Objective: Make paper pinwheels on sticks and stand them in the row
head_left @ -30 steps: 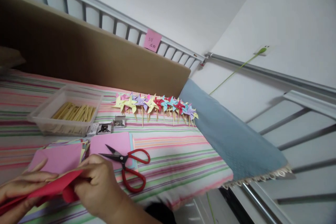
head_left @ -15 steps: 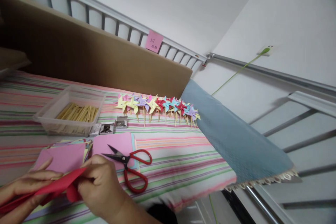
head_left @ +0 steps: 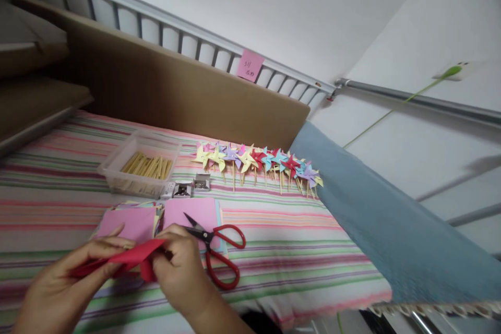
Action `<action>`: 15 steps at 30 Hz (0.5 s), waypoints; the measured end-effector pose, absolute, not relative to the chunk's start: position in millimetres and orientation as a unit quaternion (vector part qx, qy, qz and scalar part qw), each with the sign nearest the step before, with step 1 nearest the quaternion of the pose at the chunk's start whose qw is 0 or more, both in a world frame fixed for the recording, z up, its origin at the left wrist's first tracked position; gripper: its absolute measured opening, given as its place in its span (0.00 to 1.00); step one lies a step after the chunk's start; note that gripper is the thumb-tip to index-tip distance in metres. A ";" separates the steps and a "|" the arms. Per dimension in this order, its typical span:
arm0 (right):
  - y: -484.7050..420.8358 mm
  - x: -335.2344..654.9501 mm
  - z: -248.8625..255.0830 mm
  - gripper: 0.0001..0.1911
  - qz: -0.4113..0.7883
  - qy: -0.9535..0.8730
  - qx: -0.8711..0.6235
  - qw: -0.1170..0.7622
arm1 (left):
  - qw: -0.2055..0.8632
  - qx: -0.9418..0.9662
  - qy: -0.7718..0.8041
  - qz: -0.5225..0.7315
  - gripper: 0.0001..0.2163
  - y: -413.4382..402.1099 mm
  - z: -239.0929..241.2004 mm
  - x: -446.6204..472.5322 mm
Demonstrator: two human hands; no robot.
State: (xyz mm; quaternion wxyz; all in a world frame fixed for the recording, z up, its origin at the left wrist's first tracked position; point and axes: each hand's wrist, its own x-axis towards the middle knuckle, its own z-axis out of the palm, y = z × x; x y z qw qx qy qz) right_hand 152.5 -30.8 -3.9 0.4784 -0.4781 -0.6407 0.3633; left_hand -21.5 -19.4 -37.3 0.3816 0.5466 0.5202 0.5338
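Between my two hands is a sheet of red paper (head_left: 135,256), bent and partly curled. My left hand (head_left: 84,266) grips its left part between thumb and fingers. The right edge is pinched in my right hand (head_left: 178,261), whose fingertips are partly hidden behind the knuckles. Red-handled scissors (head_left: 209,240) lie with blades apart just right of my right hand, on a stack of pink and blue paper (head_left: 191,210). Behind my left hand sits another pile of coloured paper (head_left: 129,223), pink on top.
A clear plastic box (head_left: 136,183) holds short wooden sticks (head_left: 147,165). Small boxes of metal pieces (head_left: 183,189) stand beside it. Several paper pinwheels (head_left: 256,159) line the back right of the striped cloth (head_left: 297,250). A cardboard panel (head_left: 188,91) rises behind, below a pink note (head_left: 250,65).
The view has shifted, so everything sits farther right in the picture. Both hands still hold the red paper, and more of the left hand shows.
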 end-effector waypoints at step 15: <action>-32.1 149.6 -6.4 0.16 0.365 -0.630 -0.475 0.494 | 0.420 0.582 0.484 0.501 0.05 -22.0 -33.6 -23.2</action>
